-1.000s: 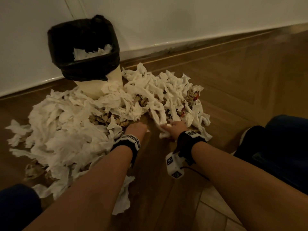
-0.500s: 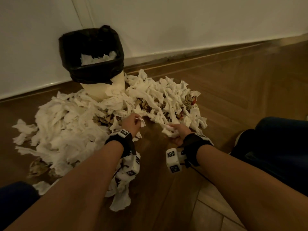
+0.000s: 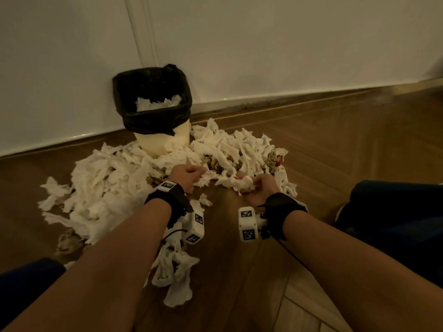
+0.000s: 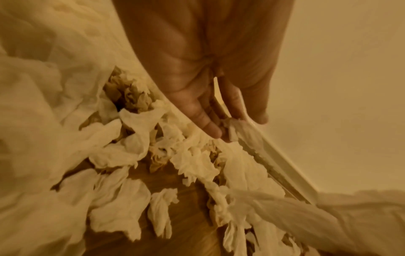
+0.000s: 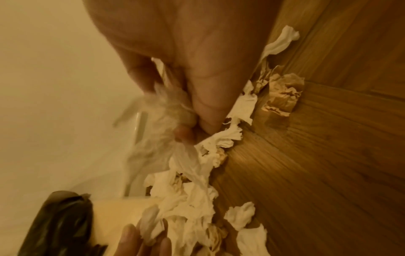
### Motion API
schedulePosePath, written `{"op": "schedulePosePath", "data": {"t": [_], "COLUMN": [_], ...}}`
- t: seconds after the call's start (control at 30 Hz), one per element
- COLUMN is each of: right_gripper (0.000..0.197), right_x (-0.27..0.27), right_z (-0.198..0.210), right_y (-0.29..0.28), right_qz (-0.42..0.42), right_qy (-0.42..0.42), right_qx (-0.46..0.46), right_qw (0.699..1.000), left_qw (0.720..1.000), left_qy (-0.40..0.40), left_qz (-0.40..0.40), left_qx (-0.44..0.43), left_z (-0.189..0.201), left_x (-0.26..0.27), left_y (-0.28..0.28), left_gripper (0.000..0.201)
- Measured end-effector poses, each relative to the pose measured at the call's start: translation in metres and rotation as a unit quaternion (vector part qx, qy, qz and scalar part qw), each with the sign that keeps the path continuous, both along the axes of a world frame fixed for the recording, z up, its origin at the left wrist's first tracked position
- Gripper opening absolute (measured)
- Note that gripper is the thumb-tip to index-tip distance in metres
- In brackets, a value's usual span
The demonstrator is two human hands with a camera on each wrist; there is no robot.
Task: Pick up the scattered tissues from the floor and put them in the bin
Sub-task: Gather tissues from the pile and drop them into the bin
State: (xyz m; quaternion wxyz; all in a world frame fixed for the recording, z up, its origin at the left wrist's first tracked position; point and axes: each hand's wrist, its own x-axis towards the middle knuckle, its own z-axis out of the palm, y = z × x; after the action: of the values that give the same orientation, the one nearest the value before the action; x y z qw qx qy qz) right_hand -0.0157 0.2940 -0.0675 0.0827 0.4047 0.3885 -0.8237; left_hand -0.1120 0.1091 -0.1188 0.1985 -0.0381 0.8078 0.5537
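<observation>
The bin (image 3: 163, 140), cream with a black liner (image 3: 153, 116), stands against the wall and has white tissues inside. A wide pile of white tissues (image 3: 107, 183) spreads over the floor around its base. At the pile's near edge my left hand (image 3: 191, 174) pinches a strip of tissue; the left wrist view shows that strip (image 4: 247, 138) between the fingers and thumb. To its right my right hand (image 3: 256, 185) grips a crumpled wad of tissues (image 3: 241, 183), which appears blurred (image 5: 162, 110) in the right wrist view. The bin (image 5: 63, 218) sits beyond both hands.
Brown crumpled paper (image 3: 275, 161) is mixed into the pile. A clump of tissues (image 3: 177, 271) lies under my left forearm. White wall and skirting (image 3: 287, 99) run behind the bin. My knees in dark blue (image 3: 395, 224) flank the wooden floor (image 3: 347, 152).
Both hands have closed on tissues at the pile's near edge and drawn back and up a little. The head view has tilted up, so the bin sits lower in the frame.
</observation>
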Motion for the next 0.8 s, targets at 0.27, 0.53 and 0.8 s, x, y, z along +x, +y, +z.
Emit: {"op": "schedulePosePath", "data": {"t": [0.27, 0.53, 0.8], "right_gripper": [0.047, 0.037, 0.04], "right_x": [-0.036, -0.095, -0.149], "right_z": [0.051, 0.114, 0.146], "right_y": [-0.014, -0.025, -0.065], "right_qz": [0.142, 0.128, 0.072], "right_qy": [0.001, 0.162, 0.248], "right_qx": [0.126, 0.143, 0.11], "right_qw": [0.982, 0.968, 0.96], "left_qw": [0.988, 0.942, 0.905], "left_qy": [0.056, 0.119, 0.248], "left_qz": [0.091, 0.2, 0.281], "left_qx": [0.111, 0.243, 0.203], "left_z": [0.04, 0.088, 0.135], "left_x": [-0.013, -0.038, -0.074], "left_y": [-0.018, -0.039, -0.07], "left_gripper": [0.014, 0.02, 0.019]}}
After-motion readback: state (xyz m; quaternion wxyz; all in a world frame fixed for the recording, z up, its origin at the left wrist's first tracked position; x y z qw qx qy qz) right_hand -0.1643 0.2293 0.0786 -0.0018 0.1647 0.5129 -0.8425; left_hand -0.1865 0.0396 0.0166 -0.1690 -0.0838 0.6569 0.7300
